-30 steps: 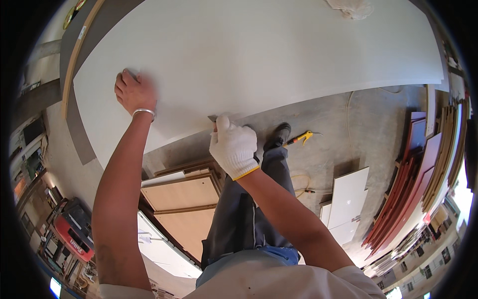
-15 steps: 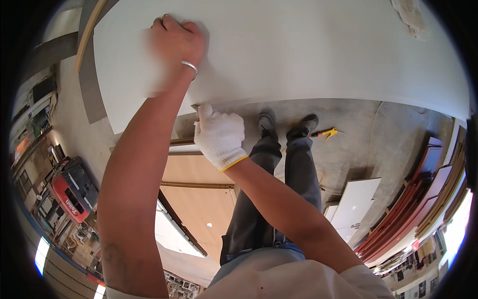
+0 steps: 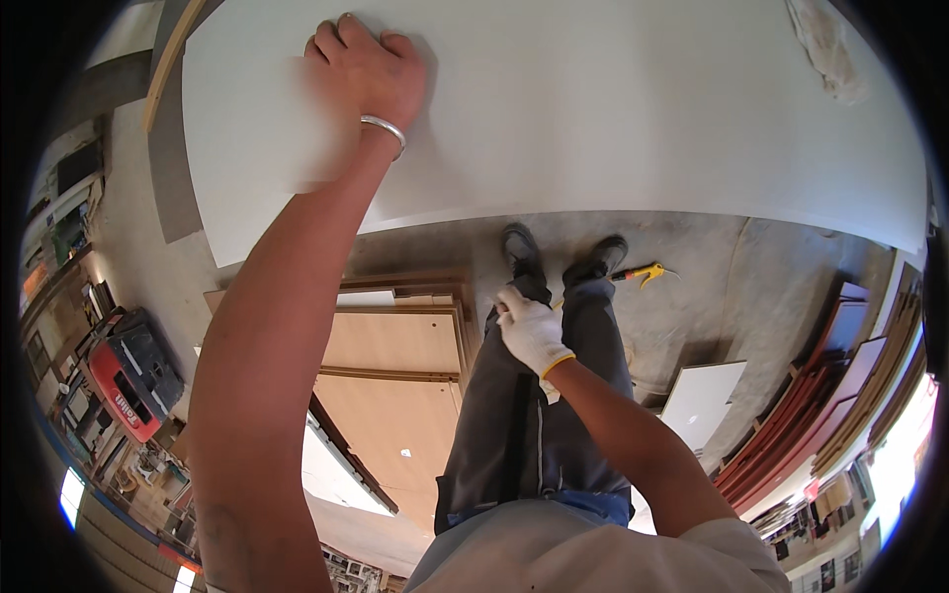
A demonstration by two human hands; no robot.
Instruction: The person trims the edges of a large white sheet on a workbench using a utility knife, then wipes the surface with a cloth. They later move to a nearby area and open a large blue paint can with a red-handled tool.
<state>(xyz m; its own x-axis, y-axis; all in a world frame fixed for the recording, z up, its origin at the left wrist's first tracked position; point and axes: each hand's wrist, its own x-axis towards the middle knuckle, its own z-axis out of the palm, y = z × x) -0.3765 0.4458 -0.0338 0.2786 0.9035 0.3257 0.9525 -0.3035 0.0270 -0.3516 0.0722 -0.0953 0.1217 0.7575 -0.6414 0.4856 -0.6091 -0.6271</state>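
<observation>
In the head view, a grey concrete floor (image 3: 712, 296) spreads out below, with red boards (image 3: 791, 425) stacked at the right and wooden panels (image 3: 395, 425) just left of the legs (image 3: 484, 425). The pale sheet (image 3: 593, 119) fills the upper part — its long axis runs left to right across the person's front, the near edge bowed by the lens. The bare left hand (image 3: 381, 74) is the nearer one: it rests on the sheet toward its left end, back upward, fingers half bent; its underside is hidden, so I cannot tell whether it has hold of anything. From the gloved right hand (image 3: 532, 329), the sheet lies ahead and apart; that hand hangs over the legs, fingers curled in — what they might enclose cannot be told. The sheet looks flat, smooth and whitish grey, with a crumpled white cloth (image 3: 830, 54) near its right end.
</observation>
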